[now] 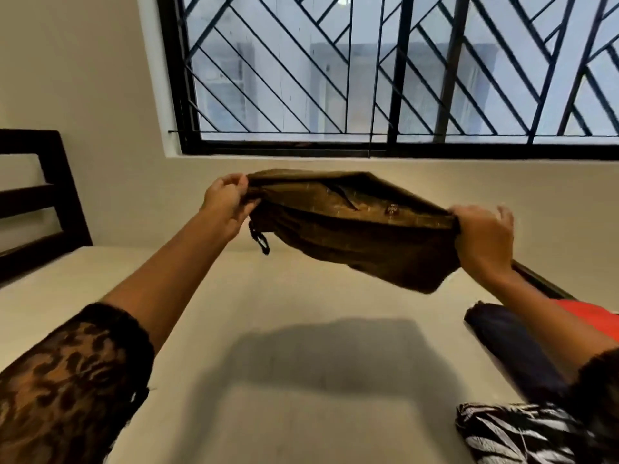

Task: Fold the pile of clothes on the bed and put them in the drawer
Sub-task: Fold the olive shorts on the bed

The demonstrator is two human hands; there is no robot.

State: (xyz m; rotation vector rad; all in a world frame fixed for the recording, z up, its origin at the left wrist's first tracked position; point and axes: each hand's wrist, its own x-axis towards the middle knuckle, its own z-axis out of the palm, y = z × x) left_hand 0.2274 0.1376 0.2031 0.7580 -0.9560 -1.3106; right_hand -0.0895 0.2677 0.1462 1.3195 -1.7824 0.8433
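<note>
I hold a brown garment (pixel 351 229) stretched in the air above the bed (pixel 268 380). My left hand (pixel 226 202) pinches its left end and my right hand (pixel 482 236) grips its right end. The cloth sags between them, and a dark loop hangs from it near my left hand. Its shadow falls on the cream sheet below. To the right on the bed lie a dark navy garment (pixel 509 346), an orange-red one (pixel 593 319) and a black-and-white striped one (pixel 516 433). No drawer is in view.
A dark wooden headboard (pixel 37 195) stands at the left end of the bed. A barred window (pixel 385 72) fills the wall ahead. The bed's dark frame edge (pixel 542 283) runs along the right, next to the wall.
</note>
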